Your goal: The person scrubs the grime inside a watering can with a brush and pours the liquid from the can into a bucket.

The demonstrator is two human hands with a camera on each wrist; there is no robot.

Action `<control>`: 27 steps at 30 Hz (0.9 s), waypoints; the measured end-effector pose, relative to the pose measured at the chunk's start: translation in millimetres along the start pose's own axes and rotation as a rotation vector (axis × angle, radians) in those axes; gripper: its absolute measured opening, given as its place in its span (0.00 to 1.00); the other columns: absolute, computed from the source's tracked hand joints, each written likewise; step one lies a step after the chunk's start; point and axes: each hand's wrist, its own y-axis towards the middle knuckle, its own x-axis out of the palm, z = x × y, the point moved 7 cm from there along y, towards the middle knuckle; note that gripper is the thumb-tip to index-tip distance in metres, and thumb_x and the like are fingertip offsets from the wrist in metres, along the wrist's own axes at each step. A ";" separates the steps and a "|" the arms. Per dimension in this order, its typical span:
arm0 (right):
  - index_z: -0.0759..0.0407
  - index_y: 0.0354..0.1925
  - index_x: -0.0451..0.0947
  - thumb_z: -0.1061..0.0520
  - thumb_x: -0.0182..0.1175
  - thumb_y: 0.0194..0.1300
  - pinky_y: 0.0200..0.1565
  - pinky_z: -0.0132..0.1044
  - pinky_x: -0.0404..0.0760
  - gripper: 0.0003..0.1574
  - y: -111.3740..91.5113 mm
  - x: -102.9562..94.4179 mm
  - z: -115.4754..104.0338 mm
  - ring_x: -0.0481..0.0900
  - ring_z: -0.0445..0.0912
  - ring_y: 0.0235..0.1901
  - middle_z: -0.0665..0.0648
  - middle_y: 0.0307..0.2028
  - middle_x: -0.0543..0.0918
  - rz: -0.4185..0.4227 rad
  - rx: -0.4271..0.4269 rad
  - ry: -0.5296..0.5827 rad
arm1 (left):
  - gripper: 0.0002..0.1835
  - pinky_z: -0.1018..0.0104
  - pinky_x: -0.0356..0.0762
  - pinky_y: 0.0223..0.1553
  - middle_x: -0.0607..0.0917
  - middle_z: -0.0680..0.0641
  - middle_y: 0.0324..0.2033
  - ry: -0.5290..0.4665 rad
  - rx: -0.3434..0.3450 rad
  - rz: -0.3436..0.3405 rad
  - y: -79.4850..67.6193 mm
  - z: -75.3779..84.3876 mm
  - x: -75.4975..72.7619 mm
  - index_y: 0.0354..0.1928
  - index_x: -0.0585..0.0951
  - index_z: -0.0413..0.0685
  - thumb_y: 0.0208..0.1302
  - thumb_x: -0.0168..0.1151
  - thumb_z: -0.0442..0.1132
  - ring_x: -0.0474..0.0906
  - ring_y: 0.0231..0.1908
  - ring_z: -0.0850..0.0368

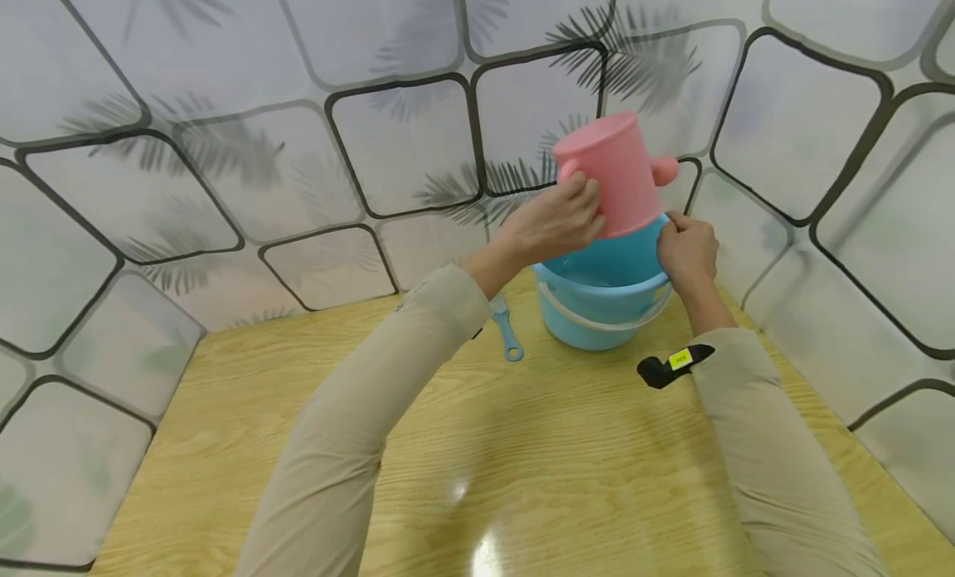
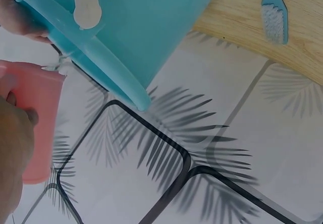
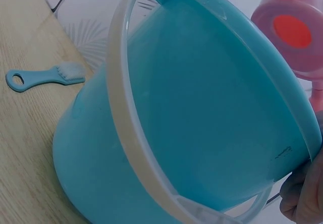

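Observation:
My left hand (image 1: 555,220) grips the handle of a pink watering can (image 1: 622,183). It is tipped mouth-down over a light blue bucket (image 1: 585,336), its short stub of a spout pointing right. Bits of clear water show at the can's rim in the left wrist view. My right hand (image 1: 688,252) pinches the bucket's right rim. The bucket stands on the table with its white handle hanging down in front. In the right wrist view the can's mouth (image 3: 292,31) has a round opening, and the bucket's inner wall (image 3: 212,93) shows. The bucket's bottom is hard to make out.
A blue scrubbing brush (image 1: 507,332) with white bristles lies on the wooden table (image 1: 336,378), left of the bucket. Patterned walls (image 1: 403,146) close off the back and both sides. A black strap piece (image 1: 656,372) sticks out at my right cuff.

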 end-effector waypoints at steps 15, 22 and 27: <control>0.46 0.70 0.69 0.50 0.38 0.74 0.61 0.59 0.69 0.30 1.3 -0.1 0.1 0.67 0.56 0.68 0.57 0.68 0.71 0.003 0.021 0.001 | 0.24 0.60 0.64 0.48 0.82 0.49 0.33 -0.030 -0.009 -0.089 6.1 8.0 6.9 0.39 0.78 0.51 0.66 0.32 0.22 0.72 0.39 0.53; 0.47 0.68 0.72 0.51 0.39 0.73 0.59 0.59 0.71 0.30 3.2 0.2 -0.4 0.69 0.57 0.67 0.58 0.66 0.73 0.012 0.013 -0.006 | 0.25 0.61 0.65 0.47 0.78 0.50 0.29 -0.038 0.002 -0.123 5.6 17.0 9.7 0.37 0.79 0.50 0.67 0.30 0.22 0.71 0.37 0.53; 0.46 0.68 0.71 0.51 0.38 0.73 0.58 0.60 0.71 0.30 3.6 -0.2 -0.4 0.70 0.59 0.66 0.59 0.66 0.73 0.002 0.021 -0.028 | 0.26 0.61 0.63 0.46 0.77 0.52 0.28 -0.004 -0.014 -0.106 1.0 18.3 11.6 0.36 0.78 0.51 0.68 0.29 0.21 0.70 0.36 0.54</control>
